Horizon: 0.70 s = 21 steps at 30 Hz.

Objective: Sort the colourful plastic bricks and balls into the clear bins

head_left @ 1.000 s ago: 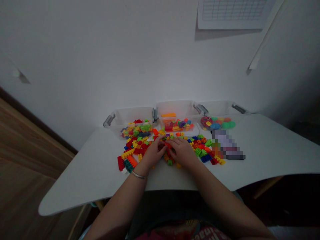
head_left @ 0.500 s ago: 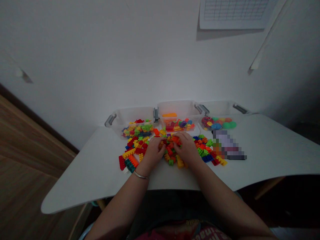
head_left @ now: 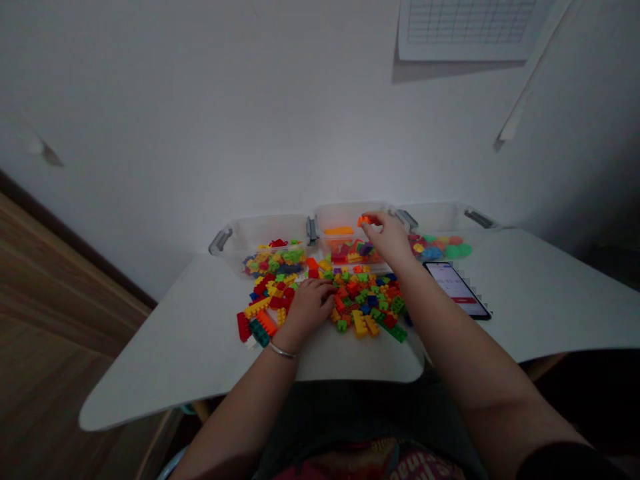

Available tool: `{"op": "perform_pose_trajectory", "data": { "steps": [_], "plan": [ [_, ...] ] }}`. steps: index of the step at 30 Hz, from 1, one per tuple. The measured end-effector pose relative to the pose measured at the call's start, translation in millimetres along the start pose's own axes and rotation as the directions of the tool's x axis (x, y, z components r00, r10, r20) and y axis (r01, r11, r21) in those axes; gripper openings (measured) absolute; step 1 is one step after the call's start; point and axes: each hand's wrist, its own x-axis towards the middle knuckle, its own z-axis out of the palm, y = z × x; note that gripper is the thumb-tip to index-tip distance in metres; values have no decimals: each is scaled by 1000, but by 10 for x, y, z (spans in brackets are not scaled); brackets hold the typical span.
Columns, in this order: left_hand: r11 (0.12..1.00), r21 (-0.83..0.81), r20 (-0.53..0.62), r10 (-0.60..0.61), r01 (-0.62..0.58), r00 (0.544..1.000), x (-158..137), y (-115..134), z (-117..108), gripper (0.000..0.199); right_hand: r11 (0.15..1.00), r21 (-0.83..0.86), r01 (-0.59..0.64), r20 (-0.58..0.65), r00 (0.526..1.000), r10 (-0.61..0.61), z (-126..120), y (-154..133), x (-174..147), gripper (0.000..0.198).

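Observation:
My right hand (head_left: pixel 389 235) is raised over the middle clear plastic box (head_left: pixel 357 212). Its thumb and fingers pinch an orange building brick (head_left: pixel 364 220). My left hand (head_left: pixel 311 303), with a silver bangle at the wrist, lies low on the pile of mixed building bricks (head_left: pixel 350 291). Its fingers reach loosely apart over the bricks, and what lies beneath them is hidden. Inside the middle box are bricks in orange, red, yellow and purple, with a longer orange piece (head_left: pixel 339 231) on top.
To the left stands a clear box (head_left: pixel 270 227) of small colourful pieces. A third clear box (head_left: pixel 435 217) at the right holds rounder pieces. A phone (head_left: pixel 463 297) lies on the white table (head_left: pixel 540 287), partly behind my right forearm. The wall (head_left: pixel 280 133) rises behind the boxes.
My right hand has moved up and away from the pile to above the middle box, carrying an orange brick. My left hand has stayed at the pile, its fingers slightly shifted.

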Motion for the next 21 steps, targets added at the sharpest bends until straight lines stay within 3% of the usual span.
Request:
{"op": "perform_pose_trajectory", "data": {
  "steps": [4,9,14,17,21],
  "plan": [
    [1000,-11,-5,6,-6,1000,1,-1,-15,22,948,-317,39,216,976,32,72,-97,-3,36],
    [999,-39,-22,26,-26,999,10,1,-14,21,876,-467,122,250,968,-1,34,-169,-51,45],
    [998,-65,-35,6,-8,999,12,-11,-11,19,866,-482,131,251,968,-7,35,-169,-47,46],
    [993,-116,-102,-34,22,994,13,-28,-3,20,881,-456,127,253,967,-8,49,-158,-42,46],
    [991,-125,-150,-65,47,987,8,-44,18,33,953,-287,99,217,976,-36,51,-90,-31,39]
  ]
}}
